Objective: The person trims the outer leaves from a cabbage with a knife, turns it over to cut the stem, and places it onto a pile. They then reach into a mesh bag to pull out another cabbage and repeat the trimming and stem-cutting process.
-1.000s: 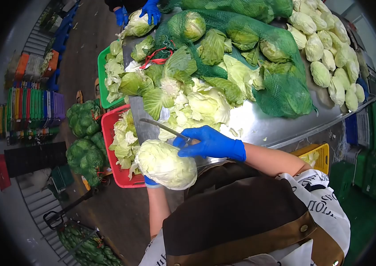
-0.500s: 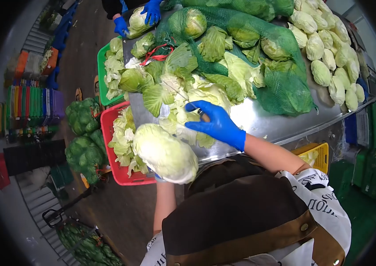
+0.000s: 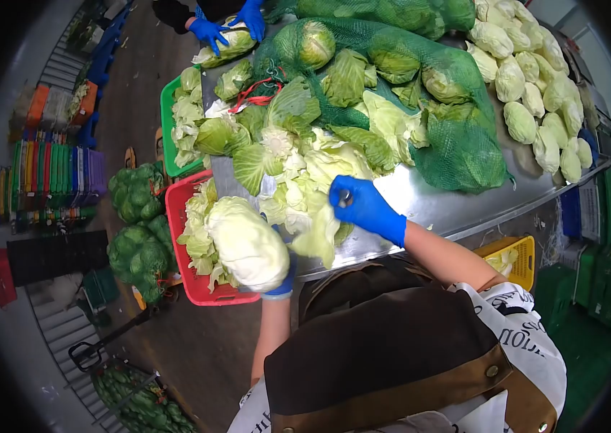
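My left hand point(image 3: 281, 283), in a blue glove, grips a pale trimmed cabbage head point(image 3: 246, 242) from below and holds it over the red crate point(image 3: 173, 211). My right hand point(image 3: 363, 205), also blue-gloved, is closed at the steel table's point(image 3: 457, 208) front edge. The butt of a knife handle point(image 3: 346, 195) shows in its fist; the blade is hidden. A loose pale-green leaf point(image 3: 318, 237) hangs from its fingers, just right of the cabbage head.
Loose leaves and green net sacks point(image 3: 464, 148) of cabbage cover the table; peeled heads point(image 3: 536, 94) are stacked far right. A green crate point(image 3: 165, 130) of leaves stands behind the red one. A co-worker's gloved hands point(image 3: 230, 25) hold a cabbage at the far end. Dark green cabbages point(image 3: 136, 224) lie on the floor.
My right hand left the cabbage head, swung up over the leaf pile and came back holding a leaf. My left hand carried the head left, over the red crate.
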The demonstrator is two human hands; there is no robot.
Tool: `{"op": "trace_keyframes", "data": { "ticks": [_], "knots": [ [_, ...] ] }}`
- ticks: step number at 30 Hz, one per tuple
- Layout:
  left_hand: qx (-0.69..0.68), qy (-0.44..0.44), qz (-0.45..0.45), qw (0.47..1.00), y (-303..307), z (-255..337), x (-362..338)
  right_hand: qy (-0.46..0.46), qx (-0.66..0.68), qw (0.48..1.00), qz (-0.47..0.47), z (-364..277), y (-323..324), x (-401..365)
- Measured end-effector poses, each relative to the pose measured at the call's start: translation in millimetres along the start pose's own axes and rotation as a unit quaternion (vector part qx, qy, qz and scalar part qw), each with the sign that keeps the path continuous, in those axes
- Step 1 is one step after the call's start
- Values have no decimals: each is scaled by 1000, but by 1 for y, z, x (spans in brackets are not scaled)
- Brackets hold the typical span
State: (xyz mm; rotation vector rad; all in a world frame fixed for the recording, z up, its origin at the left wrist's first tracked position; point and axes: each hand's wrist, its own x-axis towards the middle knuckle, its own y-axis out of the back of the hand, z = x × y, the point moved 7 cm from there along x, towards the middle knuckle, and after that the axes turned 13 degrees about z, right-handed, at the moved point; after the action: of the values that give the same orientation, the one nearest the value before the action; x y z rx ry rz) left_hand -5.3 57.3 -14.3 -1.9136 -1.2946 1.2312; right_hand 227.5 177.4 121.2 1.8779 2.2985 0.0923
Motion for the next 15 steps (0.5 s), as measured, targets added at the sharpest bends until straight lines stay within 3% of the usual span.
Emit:
{"op": "trace_keyframes", "data": {
  "ticks": [2,3,5,6,7,10,13,14,15],
  "knots": [
    [235,-11,-43,971,-43,-50,-2,44,-85,995,33,32,8,12],
    [242,12,-35,970,-53,-60,-5,83,-133,987,39,29,9,13],
    [254,56,-16,965,-62,-73,-11,161,-12,987,24,-16,-17,10],
    [222,113,-15,968,-55,-73,-13,125,21,992,-16,-39,-29,9],
    [282,78,-2,956,-55,-68,-13,93,52,993,-55,-57,-38,11],
    [452,-35,36,891,-54,-47,-28,131,163,973,-97,-72,-50,25],
    [591,-151,66,790,-74,-45,-35,-104,126,980,-110,-62,-26,12],
    [526,-81,22,847,-96,-68,-44,-67,143,986,-60,-18,-36,17],
    [458,-3,-11,889,-131,-107,-54,-100,137,986,-13,-14,-28,10]
  ]
}}
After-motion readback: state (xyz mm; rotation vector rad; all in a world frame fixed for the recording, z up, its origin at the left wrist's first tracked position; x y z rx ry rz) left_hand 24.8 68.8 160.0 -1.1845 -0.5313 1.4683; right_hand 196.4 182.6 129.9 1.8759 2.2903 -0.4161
